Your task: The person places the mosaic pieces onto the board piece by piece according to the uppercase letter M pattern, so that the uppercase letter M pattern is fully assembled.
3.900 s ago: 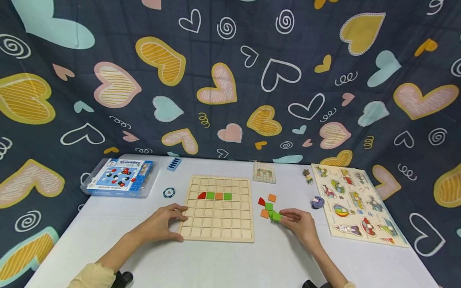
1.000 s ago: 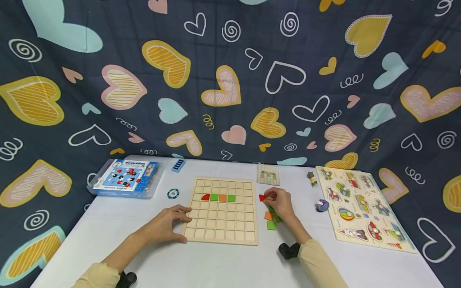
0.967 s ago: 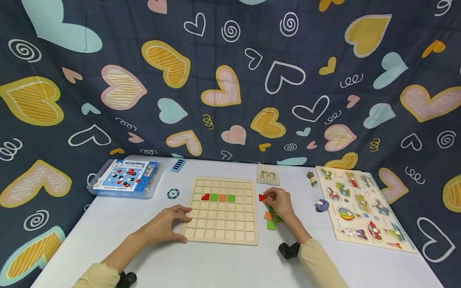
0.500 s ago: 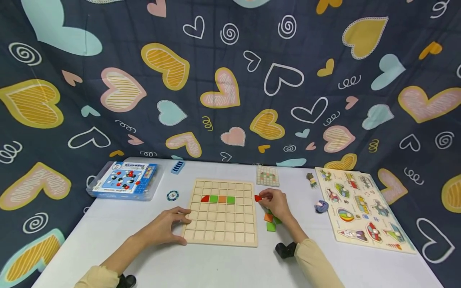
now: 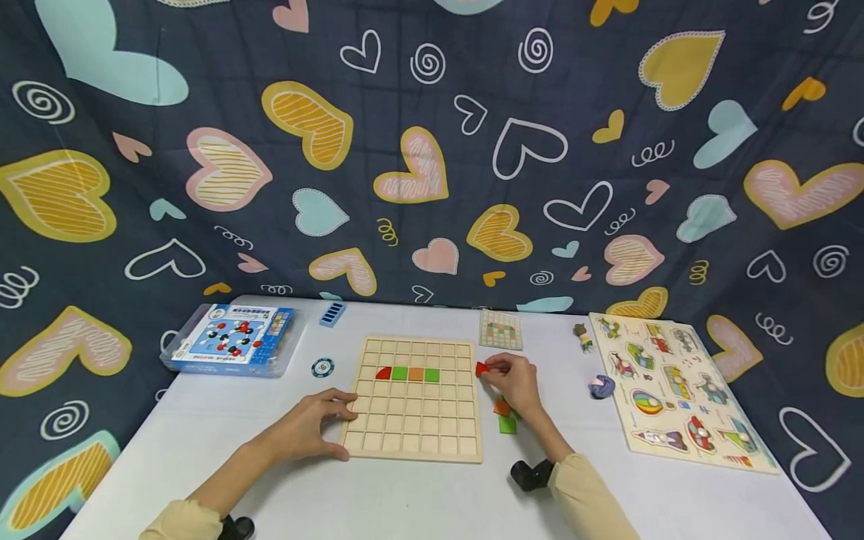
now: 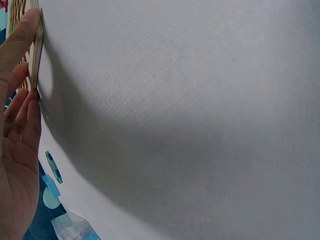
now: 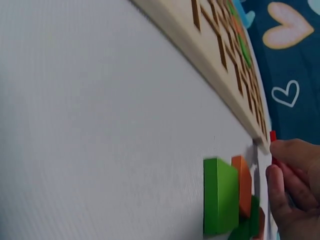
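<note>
Lying flat between nine and ten o'clock from the wooden grid board [image 5: 413, 429], a blue box [image 5: 232, 340] shows a molecule picture on its cover. The person's left hand [image 5: 307, 427] comes in at nine o'clock, thumb and fingers spread well apart, touching the board's left edge rather than gripping it. A round blue chip [image 5: 322, 367] lies towards ten. The board is pale wood, divided into square cells by thin raised ridges. Across its upper half runs a row: a red piece [image 5: 383, 373] with a curved side, a green square [image 5: 400, 373], an orange square [image 5: 415, 374] and a second green square [image 5: 432, 374], in adjoining cells. Near two o'clock, the right hand [image 5: 516, 382] pinches another red piece [image 5: 481, 368] between thumb and fingertips, which hide most of its shape; whether it touches the board cannot be told. Just past three, partly behind the wrist, loose orange and green pieces [image 5: 508, 425] lie bunched, thick-sided and plain. A picture puzzle [image 5: 664, 450] lies farther out at three.
</note>
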`<state>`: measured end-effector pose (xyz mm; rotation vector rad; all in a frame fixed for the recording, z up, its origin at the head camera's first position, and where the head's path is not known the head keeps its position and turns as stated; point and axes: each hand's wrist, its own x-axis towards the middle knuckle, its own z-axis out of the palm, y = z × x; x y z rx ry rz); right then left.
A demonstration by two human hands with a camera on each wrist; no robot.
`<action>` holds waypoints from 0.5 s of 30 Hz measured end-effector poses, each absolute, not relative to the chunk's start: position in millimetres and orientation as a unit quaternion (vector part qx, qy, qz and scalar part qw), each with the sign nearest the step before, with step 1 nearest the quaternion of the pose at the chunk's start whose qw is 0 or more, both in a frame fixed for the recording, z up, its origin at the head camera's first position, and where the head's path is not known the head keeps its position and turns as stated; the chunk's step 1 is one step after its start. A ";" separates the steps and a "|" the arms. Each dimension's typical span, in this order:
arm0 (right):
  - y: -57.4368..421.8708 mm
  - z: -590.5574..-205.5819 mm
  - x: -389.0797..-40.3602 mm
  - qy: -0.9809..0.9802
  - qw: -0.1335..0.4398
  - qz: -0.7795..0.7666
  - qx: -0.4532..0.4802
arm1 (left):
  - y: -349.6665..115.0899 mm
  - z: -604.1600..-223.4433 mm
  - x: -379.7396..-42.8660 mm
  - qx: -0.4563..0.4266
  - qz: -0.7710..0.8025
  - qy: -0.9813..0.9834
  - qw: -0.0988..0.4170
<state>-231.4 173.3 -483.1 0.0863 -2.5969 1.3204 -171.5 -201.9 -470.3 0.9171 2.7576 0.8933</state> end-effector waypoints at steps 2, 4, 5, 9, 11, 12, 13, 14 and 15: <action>170.3 -482.2 -229.7 -0.879 0.111 0.463 0.024 | -201.8 -470.4 -171.3 0.300 0.294 0.906 0.049; 166.1 -481.8 -228.3 -0.875 0.109 0.470 0.026 | -201.9 -470.3 -171.0 0.299 0.293 0.907 0.048; 163.8 -481.5 -227.4 -0.874 0.108 0.473 0.028 | -202.0 -470.5 -170.9 0.298 0.293 0.907 0.047; 153.3 -482.0 -225.4 -0.869 0.105 0.483 0.038 | -202.0 -470.3 -170.7 0.298 0.295 0.907 0.049; 148.1 -482.7 -225.2 -0.865 0.105 0.488 0.047 | -202.2 -470.5 -170.9 0.300 0.294 0.906 0.049; 145.5 -483.0 -225.4 -0.863 0.104 0.492 0.051 | -202.3 -470.6 -171.0 0.300 0.294 0.906 0.049; 143.1 -483.5 -225.6 -0.861 0.104 0.495 0.055 | -202.3 -470.8 -171.1 0.301 0.294 0.906 0.049; 140.7 -483.7 -225.6 -0.859 0.103 0.497 0.059 | -202.4 -471.2 -171.3 0.302 0.294 0.906 0.049; 138.6 -484.0 -225.6 -0.858 0.103 0.499 0.065 | -202.4 -471.6 -171.5 0.302 0.294 0.906 0.048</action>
